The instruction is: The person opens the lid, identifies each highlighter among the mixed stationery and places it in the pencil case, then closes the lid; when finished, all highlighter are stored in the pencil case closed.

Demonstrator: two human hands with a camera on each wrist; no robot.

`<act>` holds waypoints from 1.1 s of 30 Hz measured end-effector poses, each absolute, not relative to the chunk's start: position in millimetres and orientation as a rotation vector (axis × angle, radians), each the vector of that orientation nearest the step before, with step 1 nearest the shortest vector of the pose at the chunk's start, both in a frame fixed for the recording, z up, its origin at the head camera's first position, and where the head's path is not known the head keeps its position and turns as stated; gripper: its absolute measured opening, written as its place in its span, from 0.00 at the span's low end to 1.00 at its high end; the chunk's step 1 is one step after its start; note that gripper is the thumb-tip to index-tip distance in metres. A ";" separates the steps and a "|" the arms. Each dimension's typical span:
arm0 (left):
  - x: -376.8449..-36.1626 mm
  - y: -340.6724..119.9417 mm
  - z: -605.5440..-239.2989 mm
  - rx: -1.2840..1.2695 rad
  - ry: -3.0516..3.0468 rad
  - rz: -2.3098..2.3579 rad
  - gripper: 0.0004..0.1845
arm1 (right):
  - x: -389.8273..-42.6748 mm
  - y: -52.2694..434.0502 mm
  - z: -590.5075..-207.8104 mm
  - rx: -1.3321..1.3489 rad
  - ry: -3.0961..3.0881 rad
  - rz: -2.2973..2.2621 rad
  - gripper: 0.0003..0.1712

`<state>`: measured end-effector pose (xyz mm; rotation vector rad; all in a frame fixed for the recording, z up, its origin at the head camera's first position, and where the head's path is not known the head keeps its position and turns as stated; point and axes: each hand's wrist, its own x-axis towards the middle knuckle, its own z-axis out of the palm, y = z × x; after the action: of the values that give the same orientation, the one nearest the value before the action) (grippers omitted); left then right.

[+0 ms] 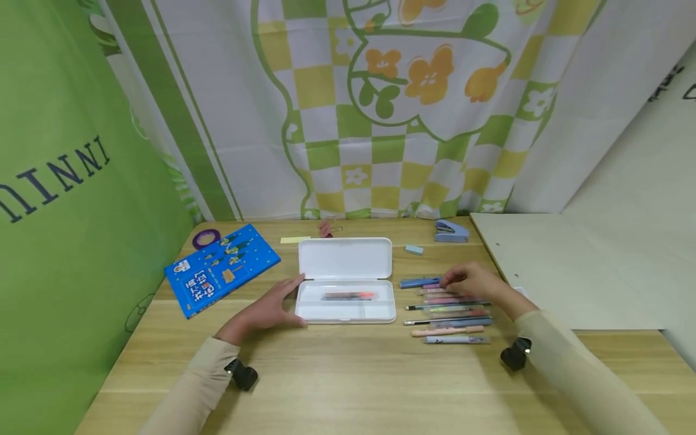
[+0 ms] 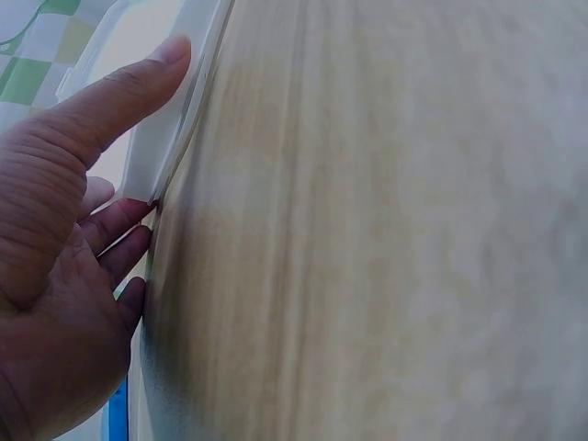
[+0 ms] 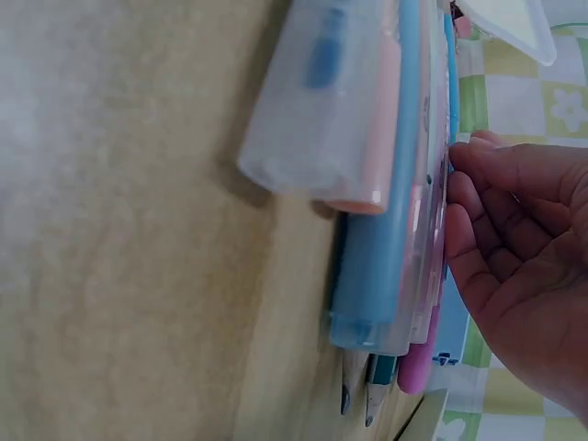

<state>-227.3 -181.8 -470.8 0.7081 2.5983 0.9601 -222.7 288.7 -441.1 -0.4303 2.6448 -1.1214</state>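
White pencil case [image 1: 345,258] lay on the bench [image 1: 353,380] with its lid raised; red-tipped pens [image 1: 350,296] sat in its rear compartment. Left hand [image 1: 266,308] held the case's left end, thumb at the front, fingers bent about the side. Right hand [image 1: 481,285], well apart from the left, had its fingertips drawn together at the far side of the row of pens and pencils [image 1: 448,330], right of the case; could not tell whether one was pinched. Stapler [image 1: 451,231] stood behind the row.
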 end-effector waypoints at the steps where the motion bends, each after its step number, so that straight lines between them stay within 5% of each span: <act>1: -227.1 -181.6 -471.6 0.711 2.599 0.957 0.57 | -223.5 289.0 -442.1 -0.422 2.638 -1.124 0.07; 33: -226.5 -181.6 -473.1 0.702 2.610 0.939 0.57 | -227.4 280.8 -444.4 -0.640 2.748 -0.938 0.07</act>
<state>-226.5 -181.6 -473.1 0.7018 2.6098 0.9392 -227.4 280.8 -444.4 -0.6400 2.7481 -0.9379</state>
